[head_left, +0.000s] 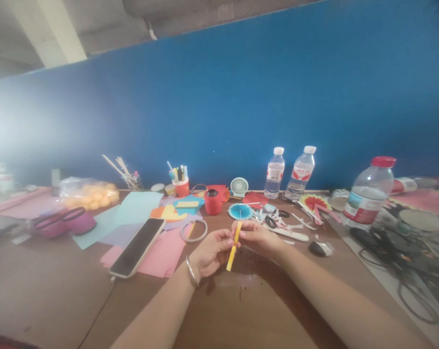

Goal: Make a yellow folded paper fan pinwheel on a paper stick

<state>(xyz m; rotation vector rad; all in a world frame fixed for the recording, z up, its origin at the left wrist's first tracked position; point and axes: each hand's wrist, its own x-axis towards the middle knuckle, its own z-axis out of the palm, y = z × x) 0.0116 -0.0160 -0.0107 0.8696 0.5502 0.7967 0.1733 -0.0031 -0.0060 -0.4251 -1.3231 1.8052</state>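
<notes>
A narrow yellow strip (231,259), which looks like folded paper, is held slanted above the table between my two hands. My left hand (212,252), with a silver bangle at its wrist, pinches the strip from the left near its middle. From the right, my right hand (258,237) grips it near the upper end. Just beyond the hands lie a grey tape ring (194,231) and a round pleated blue paper rosette (240,211). Pink paper sheets (164,254) rest to the left, partly under a phone (137,247).
Beyond stand a red cup (213,202), a pen cup (181,186), a small white fan (239,186) and water bottles (275,174). Paper scraps (277,218) and a mouse (321,248) lie right, near a large red-capped bottle (368,194) and black cables (386,247). A blue partition (219,106) rises behind.
</notes>
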